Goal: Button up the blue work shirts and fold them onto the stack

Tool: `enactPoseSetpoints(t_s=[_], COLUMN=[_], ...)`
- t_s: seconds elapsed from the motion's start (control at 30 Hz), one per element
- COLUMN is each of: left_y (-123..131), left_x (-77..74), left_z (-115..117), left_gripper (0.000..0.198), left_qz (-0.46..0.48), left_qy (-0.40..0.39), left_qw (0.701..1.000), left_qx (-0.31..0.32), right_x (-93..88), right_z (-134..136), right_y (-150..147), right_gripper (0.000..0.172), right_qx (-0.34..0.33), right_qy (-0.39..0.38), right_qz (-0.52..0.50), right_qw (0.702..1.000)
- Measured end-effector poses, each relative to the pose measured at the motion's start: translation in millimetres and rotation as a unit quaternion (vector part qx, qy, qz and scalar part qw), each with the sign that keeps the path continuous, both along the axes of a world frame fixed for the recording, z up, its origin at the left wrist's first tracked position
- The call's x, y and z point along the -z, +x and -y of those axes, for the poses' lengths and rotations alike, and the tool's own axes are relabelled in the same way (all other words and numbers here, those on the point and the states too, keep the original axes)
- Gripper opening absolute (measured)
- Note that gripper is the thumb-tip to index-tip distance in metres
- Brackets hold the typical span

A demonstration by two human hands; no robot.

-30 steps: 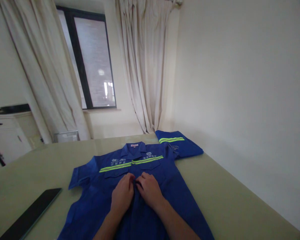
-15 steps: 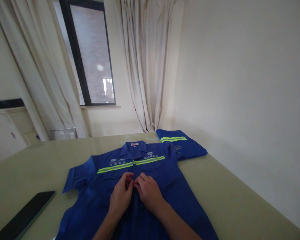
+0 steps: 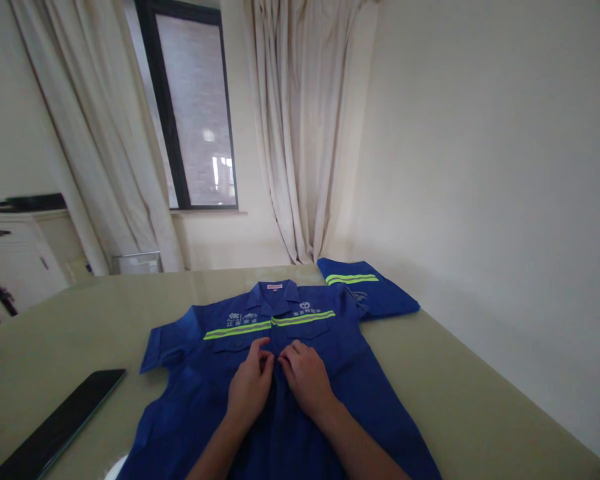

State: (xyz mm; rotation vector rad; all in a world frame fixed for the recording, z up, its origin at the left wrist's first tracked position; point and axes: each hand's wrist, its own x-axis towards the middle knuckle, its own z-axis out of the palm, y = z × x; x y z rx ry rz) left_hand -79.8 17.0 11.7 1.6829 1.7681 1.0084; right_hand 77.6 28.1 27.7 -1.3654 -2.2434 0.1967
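Observation:
A blue short-sleeved work shirt (image 3: 300, 340) lies spread face up on the table, collar away from me, with a yellow-green reflective stripe and pale printing across its chest. Below the stripe, at the front placket, my left hand (image 3: 250, 385) is curled with thumb and forefinger on the cloth edge. Close beside it, my right hand (image 3: 307, 377) pinches the placket with bent fingers. The fingertips nearly meet, and whatever small part lies between them is hidden.
Behind the shirt's right shoulder lies a folded blue garment (image 3: 375, 290) with a similar stripe. A black flat device (image 3: 63, 423) rests at the left on the pale green table (image 3: 480, 393). A white wall borders the table's right side; curtains (image 3: 305, 133) hang behind.
My left forefinger and thumb have parted a little at the placket. The right hand keeps nearly the same place on the shirt. The whole view has shifted slightly.

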Motion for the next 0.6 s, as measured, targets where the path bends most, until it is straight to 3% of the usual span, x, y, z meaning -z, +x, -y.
enactPoseSetpoints(t_s=[0.2, 0.6], left_y=[-1.2, 0.4], left_x=[4.0, 2.3], left_z=[-1.5, -3.3], left_gripper=[0.031, 0.027], left_qz=[0.027, 0.187], left_qy=[0.022, 0.08], left_qw=[0.999, 0.977], left_qx=[0.023, 0.072], right_x=[1.2, -1.9], right_z=[-3.3, -3.7], right_y=[1.6, 6.3], right_gripper=[0.015, 0.017], right_qx=[-0.005, -0.017], right_qy=[-0.023, -0.046], right_qz=[-0.015, -0.071], right_qw=[1.0, 0.996])
